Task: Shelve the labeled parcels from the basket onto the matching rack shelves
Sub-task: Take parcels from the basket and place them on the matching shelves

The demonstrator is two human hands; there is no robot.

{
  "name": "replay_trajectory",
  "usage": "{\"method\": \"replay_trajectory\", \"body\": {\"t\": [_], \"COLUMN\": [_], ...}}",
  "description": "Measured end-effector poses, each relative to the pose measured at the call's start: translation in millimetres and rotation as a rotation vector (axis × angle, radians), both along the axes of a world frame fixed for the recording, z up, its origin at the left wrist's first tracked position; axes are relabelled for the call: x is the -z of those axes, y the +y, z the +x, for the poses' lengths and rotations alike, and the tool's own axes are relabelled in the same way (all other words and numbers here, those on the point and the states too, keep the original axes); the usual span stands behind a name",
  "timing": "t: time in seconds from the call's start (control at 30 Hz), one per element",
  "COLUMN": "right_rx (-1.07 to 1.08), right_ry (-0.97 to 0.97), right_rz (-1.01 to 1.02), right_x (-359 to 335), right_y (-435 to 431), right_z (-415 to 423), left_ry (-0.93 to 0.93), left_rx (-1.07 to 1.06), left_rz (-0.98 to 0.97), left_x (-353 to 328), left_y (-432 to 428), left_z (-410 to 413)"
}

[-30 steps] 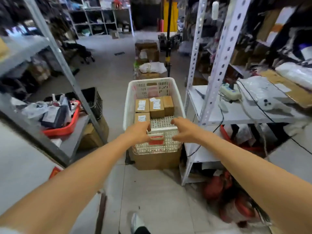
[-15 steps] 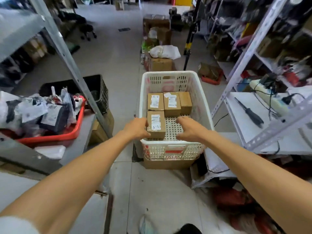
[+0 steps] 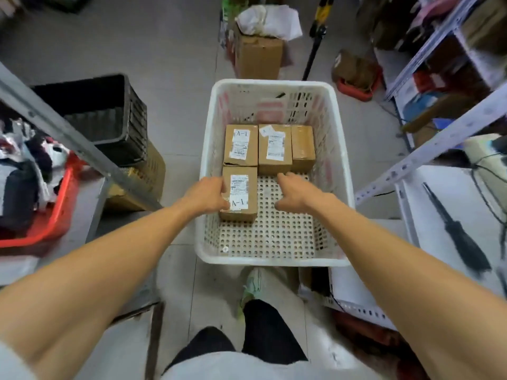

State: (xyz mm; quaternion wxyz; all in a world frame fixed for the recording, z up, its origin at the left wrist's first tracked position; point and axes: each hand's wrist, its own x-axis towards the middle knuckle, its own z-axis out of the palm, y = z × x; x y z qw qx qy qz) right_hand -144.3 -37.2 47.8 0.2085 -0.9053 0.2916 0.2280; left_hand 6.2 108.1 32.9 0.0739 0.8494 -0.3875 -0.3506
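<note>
A white perforated basket (image 3: 271,260) stands on the floor in front of me and holds several brown cardboard parcels. The near-left parcel (image 3: 241,196) carries a label marked A-1, and my left hand (image 3: 205,194) grips its left edge. Behind it lies another A-1 parcel (image 3: 241,145), then a labeled parcel (image 3: 275,148) and a plain-topped one (image 3: 302,148). My right hand (image 3: 297,192) reaches into the basket with fingers stretched toward the middle parcel's near edge, holding nothing.
A grey rack post (image 3: 68,133) slants at left beside a black crate (image 3: 109,113) and a red tray (image 3: 41,226) of bagged goods. At right, a white rack post (image 3: 439,144) and a shelf (image 3: 428,215) bearing a screwdriver (image 3: 455,237). Cardboard boxes (image 3: 258,56) stand beyond the basket.
I have stepped closer and look straight down into the basket. Both hands left the near rim and went inside; the left one took hold of the near A-1 parcel.
</note>
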Motion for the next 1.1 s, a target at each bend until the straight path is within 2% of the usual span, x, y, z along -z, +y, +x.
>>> {"method": "replay_trajectory", "body": {"t": [0.17, 0.27, 0.43, 0.53, 0.7, 0.8, 0.87, 1.0, 1.1], "right_rx": [-0.002, 0.018, 0.094, 0.302, 0.767, 0.848, 0.859, 0.905, 0.918], "right_ry": [-0.002, 0.094, 0.159, 0.060, -0.206, -0.212, -0.172, -0.110, -0.133], "right_rz": [0.101, 0.153, 0.209, 0.290, 0.446, 0.438, 0.428, 0.425, 0.492], "right_x": [61.0, 112.6, 210.4, 263.5, 327.0, 341.3, 341.4, 332.5, 321.6], "right_y": [-38.3, -48.4, -50.9, -47.2, -35.1, -36.7, -40.8, -64.1, -84.3], "right_z": [35.7, 44.5, 64.5, 85.2, 121.0, 120.6, 104.3, 45.7, 4.8], "left_ry": [0.046, 0.084, 0.001, 0.007, 0.119, 0.031, 0.043, 0.237, 0.414], "left_rx": [-0.086, -0.108, -0.116, -0.152, -0.401, -0.486, -0.549, -0.457, -0.498], "left_rz": [0.011, 0.050, 0.151, 0.169, 0.135, 0.136, 0.126, 0.093, 0.034], "left_x": [57.7, 100.2, 191.7, 235.8, 279.6, 284.8, 286.2, 290.3, 303.3], "left_y": [-50.0, -59.0, -62.4, -70.5, -91.7, -103.1, -104.9, -105.5, -118.0], "left_z": [10.4, 9.9, 22.0, 29.7, 14.9, 7.3, 2.6, -26.0, -40.8]}}
